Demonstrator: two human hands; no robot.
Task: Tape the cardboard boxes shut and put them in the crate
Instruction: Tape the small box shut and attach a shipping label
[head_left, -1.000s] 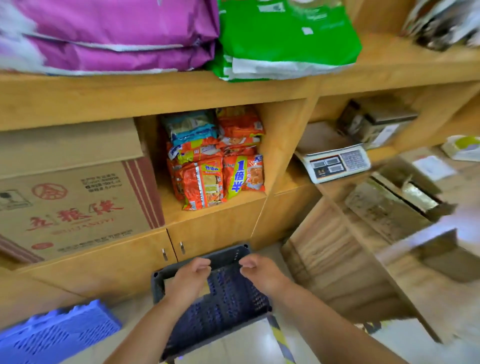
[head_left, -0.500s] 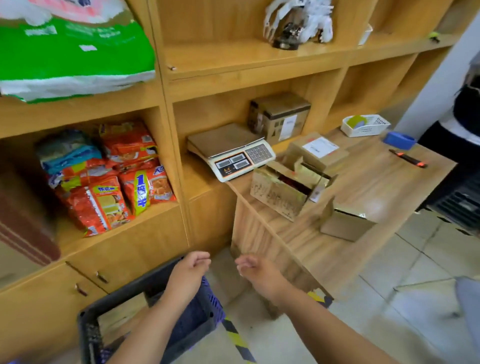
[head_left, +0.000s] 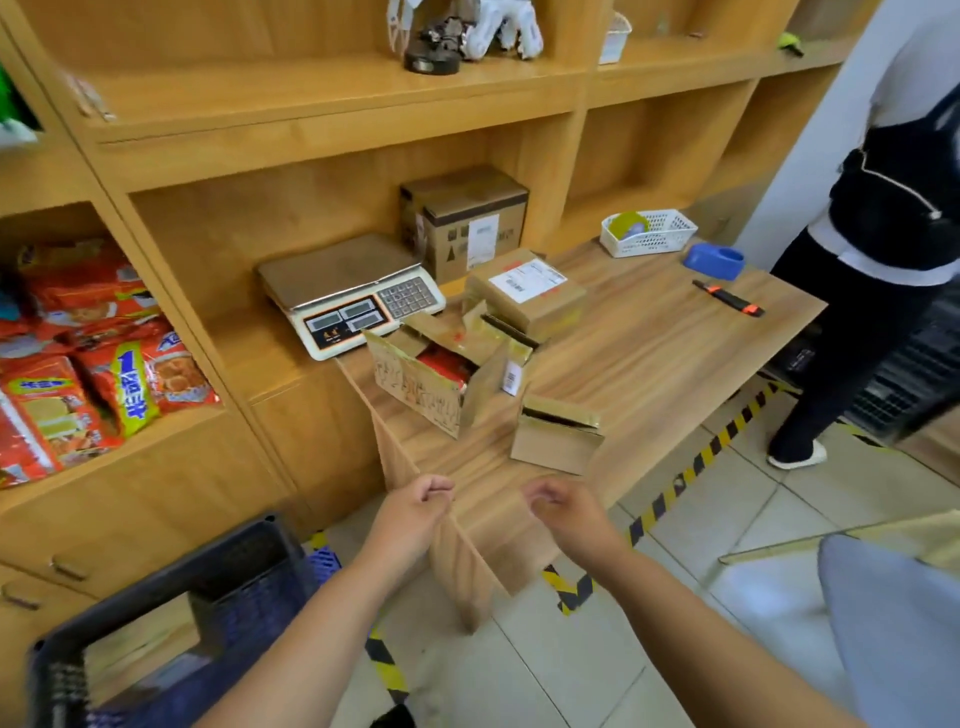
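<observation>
- Step: between boxes. One taped box (head_left: 140, 656) already lies in the dark crate (head_left: 249, 545) on the floor at 7 o'clock. Three more boxes wait on the tabletop (head_left: 649, 358).
- Hands: left hand (head_left: 413, 512) is curled into a fist and empty, at the tabletop's near corner. Right hand (head_left: 566, 512) is loosely curled and empty, slightly blurred.
- Targets:
  - Open box (head_left: 415, 384) at 12 o'clock from the hands, flaps up, red packets inside.
  - Small box (head_left: 556, 441) at 1 o'clock, top seam gaping.
  - Labelled box (head_left: 524, 293) behind them looks closed; can't confirm tape.
- Next, my read: the blue tape dispenser (head_left: 714, 260) sits at 2 o'clock on the far end, near the utility knife (head_left: 730, 299). That's a long reach. Fetch it, or pull a box closer and press the flaps flat first.
- Versus 0.5 s ago:
  - View has swung right, so the crate is now down in the lower-left corner and the tabletop is centred.
  - Hands have moved from above the crate to the tabletop edge, with the same curl.
</observation>
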